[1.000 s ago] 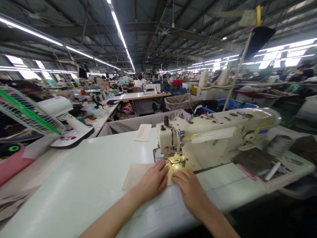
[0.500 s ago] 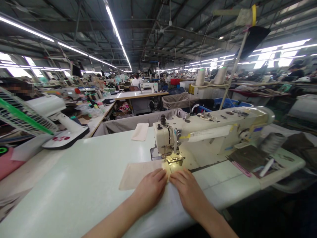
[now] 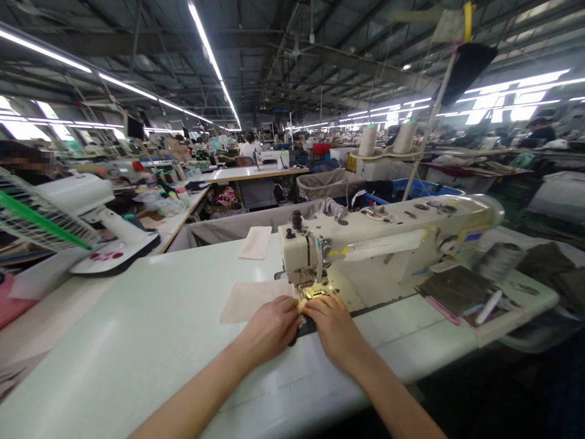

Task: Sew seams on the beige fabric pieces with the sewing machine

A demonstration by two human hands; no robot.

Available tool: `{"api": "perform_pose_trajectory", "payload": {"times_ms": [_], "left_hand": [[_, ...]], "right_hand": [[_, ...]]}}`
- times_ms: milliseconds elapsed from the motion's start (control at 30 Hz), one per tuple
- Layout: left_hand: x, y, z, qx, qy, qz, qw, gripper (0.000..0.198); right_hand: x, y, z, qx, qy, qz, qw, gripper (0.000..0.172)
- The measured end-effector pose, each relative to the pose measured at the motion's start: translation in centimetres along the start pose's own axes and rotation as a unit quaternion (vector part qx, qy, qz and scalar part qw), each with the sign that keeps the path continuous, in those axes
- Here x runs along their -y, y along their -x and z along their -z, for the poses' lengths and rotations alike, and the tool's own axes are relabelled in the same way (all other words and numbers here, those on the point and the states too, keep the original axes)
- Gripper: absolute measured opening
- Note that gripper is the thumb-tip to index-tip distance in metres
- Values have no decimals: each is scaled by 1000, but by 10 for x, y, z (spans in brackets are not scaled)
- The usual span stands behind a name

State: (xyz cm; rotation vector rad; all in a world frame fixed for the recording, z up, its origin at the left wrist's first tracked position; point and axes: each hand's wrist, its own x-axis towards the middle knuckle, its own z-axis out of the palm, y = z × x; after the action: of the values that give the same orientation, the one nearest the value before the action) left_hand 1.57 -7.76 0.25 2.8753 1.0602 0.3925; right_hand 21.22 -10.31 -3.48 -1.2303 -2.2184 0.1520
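A cream fabric piece lies on the pale green sewing table, its right end reaching under the needle area of the white sewing machine. My left hand is closed on the fabric's near edge, just left of the presser foot. Close beside it, my right hand pinches the fabric edge in front of the lit foot. The fingertips of both hands nearly meet, and they partly hide the cloth there. A second cream fabric piece lies flat behind, left of the machine head.
At the right, a thread cone, dark fabric and pink-handled tool lie by the machine. A white fan stands at the left. Behind the table is a grey cloth bin; thread cones sit on a stand.
Both hands have moved forward with the cream fabric toward the machine, so more of it has passed beneath the foot. The dark plate edge now shows below my hands.
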Motion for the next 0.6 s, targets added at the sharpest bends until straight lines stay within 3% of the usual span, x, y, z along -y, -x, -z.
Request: {"api": "perform_pose_trajectory", "payload": {"times_ms": [267,600], "left_hand": [[25,-10,3,-21,32,-30,999,27],[24,-1,1,-40,21,-1,999,36]], "right_hand": [[-1,3,2,-8,1,7,1000,34],[3,20,-1,-35,-10,24,999,36]]}}
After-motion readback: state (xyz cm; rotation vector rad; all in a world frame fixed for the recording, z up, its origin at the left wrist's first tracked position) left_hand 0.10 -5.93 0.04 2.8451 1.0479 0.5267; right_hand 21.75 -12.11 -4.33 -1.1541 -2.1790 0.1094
